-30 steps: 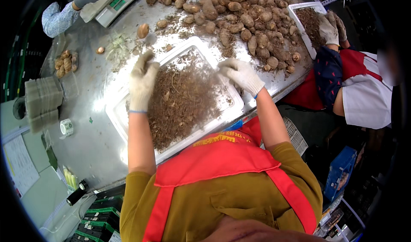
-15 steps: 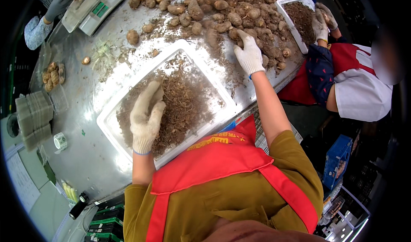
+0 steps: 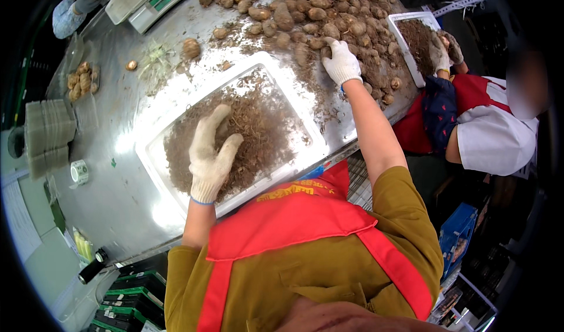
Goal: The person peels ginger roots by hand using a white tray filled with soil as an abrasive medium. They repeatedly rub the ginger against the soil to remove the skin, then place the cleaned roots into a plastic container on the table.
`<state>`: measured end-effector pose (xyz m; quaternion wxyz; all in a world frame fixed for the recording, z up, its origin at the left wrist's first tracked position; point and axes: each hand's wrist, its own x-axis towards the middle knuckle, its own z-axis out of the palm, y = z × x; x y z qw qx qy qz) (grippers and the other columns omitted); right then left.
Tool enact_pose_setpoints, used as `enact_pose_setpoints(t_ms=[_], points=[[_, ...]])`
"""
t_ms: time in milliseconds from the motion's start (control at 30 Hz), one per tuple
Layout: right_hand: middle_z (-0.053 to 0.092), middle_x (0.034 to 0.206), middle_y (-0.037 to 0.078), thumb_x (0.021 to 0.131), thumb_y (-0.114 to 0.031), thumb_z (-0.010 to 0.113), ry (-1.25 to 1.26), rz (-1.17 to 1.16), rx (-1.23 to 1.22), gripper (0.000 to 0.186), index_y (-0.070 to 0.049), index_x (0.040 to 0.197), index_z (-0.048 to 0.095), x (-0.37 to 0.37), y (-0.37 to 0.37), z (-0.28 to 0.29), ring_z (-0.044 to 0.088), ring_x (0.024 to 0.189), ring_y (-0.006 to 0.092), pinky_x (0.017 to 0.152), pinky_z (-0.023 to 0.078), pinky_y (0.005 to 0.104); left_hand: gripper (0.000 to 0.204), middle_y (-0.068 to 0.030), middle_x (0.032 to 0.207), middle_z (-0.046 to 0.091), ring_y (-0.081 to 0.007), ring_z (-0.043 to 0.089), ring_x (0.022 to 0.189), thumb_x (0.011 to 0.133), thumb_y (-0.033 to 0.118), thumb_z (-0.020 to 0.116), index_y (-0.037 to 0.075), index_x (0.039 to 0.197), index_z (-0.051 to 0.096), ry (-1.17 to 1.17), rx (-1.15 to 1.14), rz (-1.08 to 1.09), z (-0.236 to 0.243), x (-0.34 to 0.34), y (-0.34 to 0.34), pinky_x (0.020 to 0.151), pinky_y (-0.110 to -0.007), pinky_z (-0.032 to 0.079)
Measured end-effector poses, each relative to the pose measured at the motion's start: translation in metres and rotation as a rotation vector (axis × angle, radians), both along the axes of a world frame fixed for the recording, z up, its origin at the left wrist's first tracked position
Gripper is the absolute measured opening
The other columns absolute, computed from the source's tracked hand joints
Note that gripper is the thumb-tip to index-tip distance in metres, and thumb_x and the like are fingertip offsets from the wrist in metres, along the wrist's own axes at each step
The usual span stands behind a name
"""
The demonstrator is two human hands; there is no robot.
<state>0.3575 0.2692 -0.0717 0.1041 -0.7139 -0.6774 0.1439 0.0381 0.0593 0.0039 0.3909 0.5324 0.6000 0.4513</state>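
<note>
Metal table (image 3: 111,209), surface partly dirty. White tray (image 3: 297,104) lies on it nr. the front edge, w/ loose brown root debris (image 3: 258,126) inside. L hand (image 3: 210,153), gloved, is over debris, thumb & fingers spread apart. R hand (image 3: 342,65), gloved, is at near edge of tuber pile (image 3: 346,15) beyond tray; cannot tell if it grips. Scale (image 3: 150,3): upper L. Co-worker's tray (image 3: 413,16): far R.

- Left hand (image 3: 210,154), right hand (image 3: 342,63): we list both gloved off-white, blue-banded at the wrist.
- Tray (image 3: 292,97): white; peelings (image 3: 249,123) inside, brown.
- Table (image 3: 117,191): silver-grey.
- Tubers (image 3: 346,15) toward its far edge: we record brown.
- Scale (image 3: 144,22), far left corner: pale grey, green display (image 3: 159,1).
- Apron (image 3: 288,223), near edge: red, yellow lettering (image 3: 286,191).
- Co-worker's sleeve (image 3: 440,112), right edge: navy, small red motifs.
</note>
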Motion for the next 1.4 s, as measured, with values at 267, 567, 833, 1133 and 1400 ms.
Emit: enact_pose_setpoints(t_ms=[267,567,833,1133,1400], points=[[0.070,0.105,0.013,0.087,-0.011,0.066,1.319,-0.106,-0.128,0.063,0.001,0.146,0.047,-0.014,-0.074,0.023,0.067,0.074,0.0162,0.060,0.056,0.0291,0.054,-0.0166,0.136,0.059,-0.0269,0.059,0.124,0.083,0.005,0.071,0.002,0.136,0.060,0.275,0.141,-0.037,-0.003,0.002,-0.009,0.106,-0.034,0.047],[0.069,0.115,0.016,0.095,-0.021,0.061,1.873,0.139,-0.495,0.053,0.006,0.140,0.050,-0.095,-0.155,0.048,0.070,0.082,0.0182,0.067,0.059,0.0286,0.054,-0.0116,0.130,0.060,-0.0184,0.061,0.117,0.087,-0.001,0.066,-0.002,0.140,0.055,-0.079,0.135,-0.087,0.003,0.024,-0.018,0.101,-0.030,0.050],[0.072,0.106,0.009,0.103,-0.020,0.052,1.435,0.239,-0.410,0.036,0.006,0.124,0.065,-0.104,-0.183,0.075,0.067,0.077,0.0118,0.067,0.056,0.0242,0.053,-0.0126,0.132,0.061,-0.0199,0.060,0.119,0.087,0.003,0.070,-0.004,0.137,0.055,-0.611,-0.144,-0.137,-0.003,0.010,-0.033,0.101,-0.032,0.052],[0.077,0.103,0.015,0.090,-0.011,0.071,0.854,0.389,0.050,0.028,0.000,0.115,0.073,-0.114,-0.211,0.102,0.073,0.087,0.0171,0.079,0.056,0.0288,0.050,-0.0132,0.129,0.062,-0.0212,0.062,0.115,0.086,0.007,0.073,-0.004,0.132,0.059,-0.457,-0.006,-0.080,0.000,0.014,-0.048,0.099,-0.034,0.054],[0.073,0.096,0.015,0.088,-0.005,0.067,0.695,0.598,0.404,0.015,-0.002,0.103,0.070,-0.125,-0.199,0.077,0.072,0.081,0.0274,0.074,0.058,0.0340,0.045,-0.0123,0.120,0.065,-0.0225,0.062,0.112,0.079,0.004,0.071,-0.002,0.124,0.065,0.238,0.248,0.117,0.015,0.025,-0.053,0.101,-0.035,0.050]])
